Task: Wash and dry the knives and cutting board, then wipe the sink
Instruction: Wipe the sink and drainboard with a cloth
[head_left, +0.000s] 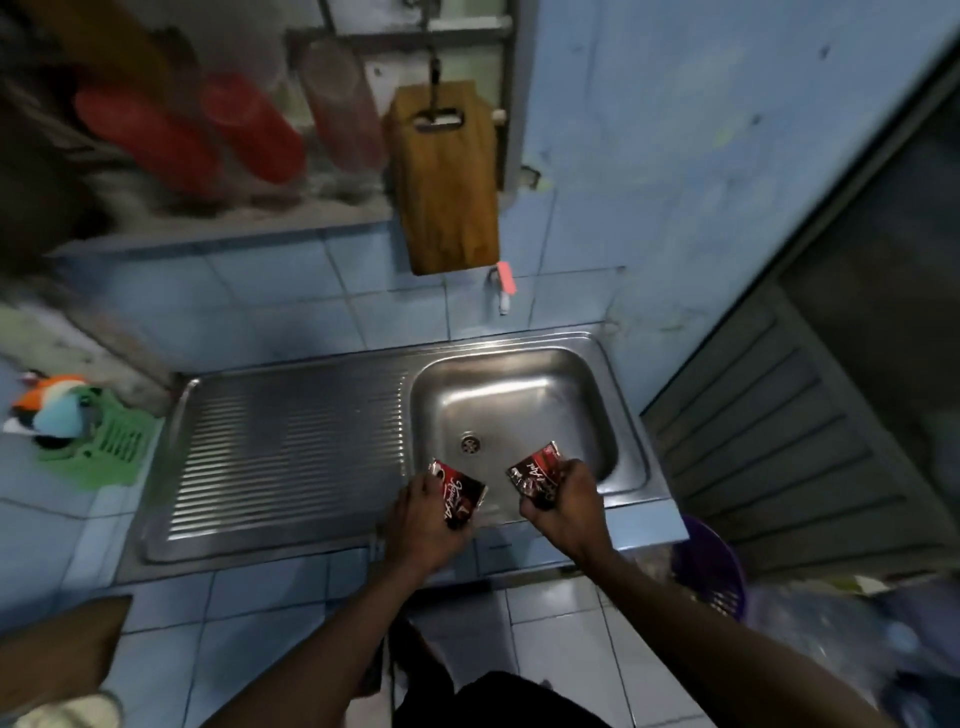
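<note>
Left hand: a red-and-black sachet (460, 496) is pinched by the curled fingers (431, 493) of the left hand (423, 514), held over the near rim of the sink (623, 410).
Right hand: a second sachet (535, 475) is gripped in the right hand (563, 499), its fingers (571, 475) curled round the lower end; the printed face is turned up and away from the fingertips.
Why held so: the two packets are kept apart, one per hand, just above the basin's front edge; it is judged that they are litter being cleared before the sink is wiped, or soap packets, which cannot be told.
Cutting board: the cutting board (444, 179) is hung by its handle slot from a hook on the wall, well beyond the fingertips, presumably so that it can drip and dry above the tap (503, 291).
Knives: none can be seen.
Sink: the basin lies directly ahead of the fingers, its drain (470, 443) just past the left fingertips; the ribbed drainboard (291, 447) is set to the outside of the left fingers.
Stage: washing is judged done; the wipe is not yet begun.
</note>
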